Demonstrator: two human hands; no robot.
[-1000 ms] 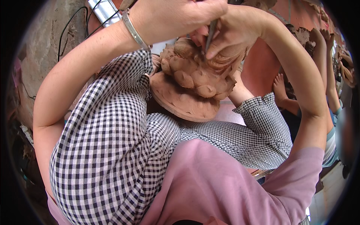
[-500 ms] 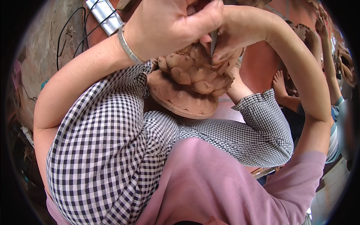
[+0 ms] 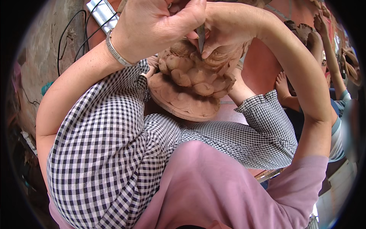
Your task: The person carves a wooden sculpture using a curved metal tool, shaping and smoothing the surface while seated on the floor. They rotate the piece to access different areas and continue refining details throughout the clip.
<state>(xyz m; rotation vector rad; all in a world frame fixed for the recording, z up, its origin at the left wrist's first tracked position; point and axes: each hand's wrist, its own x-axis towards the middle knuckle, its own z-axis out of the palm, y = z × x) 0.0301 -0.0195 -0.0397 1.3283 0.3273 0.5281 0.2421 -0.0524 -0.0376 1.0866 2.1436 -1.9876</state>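
Between my bare feet stands a brown clay sculpture with layered, petal-like lobes above a round base. My right hand bends over the top of it, thumb beside a narrow pointed blade whose tip is at the clay. My left hand, with a metal bracelet at the wrist, is curled closed beside the right one, thumb over the blade's upper end. What the left fingers grip is hidden. Both hands cover the sculpture's upper part.
Black cables and a silver box-like object lie at the upper left by a worn wall. Another person's foot and arms show at the right, near more brown clay pieces. Reddish tiles cover the floor.
Both hands have shifted left over the sculpture. More of the pointed blade and the clay beside my right thumb now shows. The sculpture stands almost where it was.
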